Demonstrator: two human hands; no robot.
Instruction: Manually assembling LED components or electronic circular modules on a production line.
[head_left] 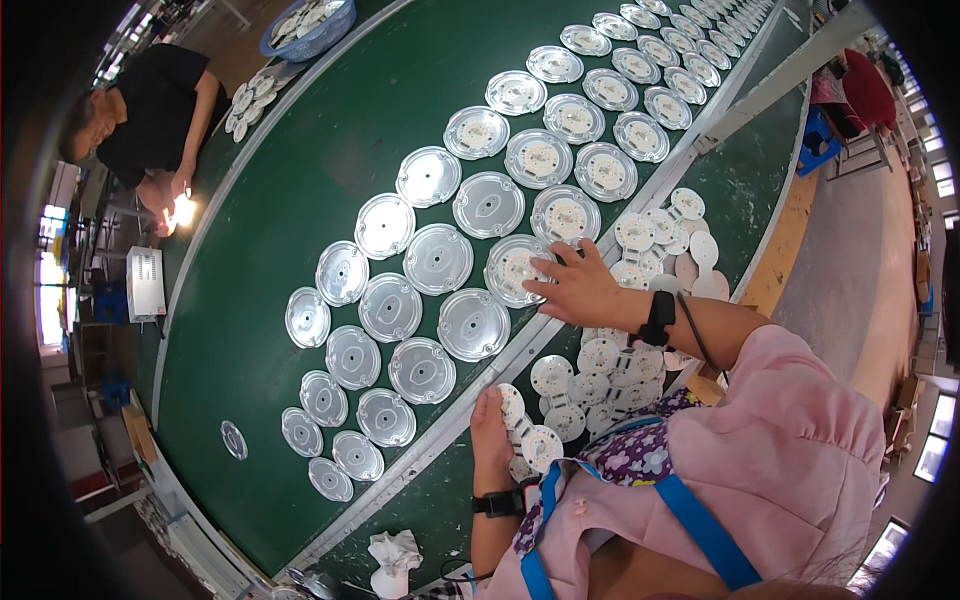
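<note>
My left hand (490,432) is wrapped round a few joined round white circuit boards (541,447), held close to my apron. My right hand (585,290) reaches over the green table with fingers spread. Its fingertips touch a shiny round metal plate (502,288) that has a white circuit board (520,268) lying on it. Nearer to me, plates such as this bare metal plate (473,325) carry no board. Further along the rows, many plates, like this metal plate (566,214), bear white boards in their middles.
Loose white boards (600,357) lie piled between me and a metal rail (540,328). A white cloth (395,562) rests near the rail's lower end. Across the green table (290,170), a person in black (160,110) works beside a blue basket (318,38) of parts.
</note>
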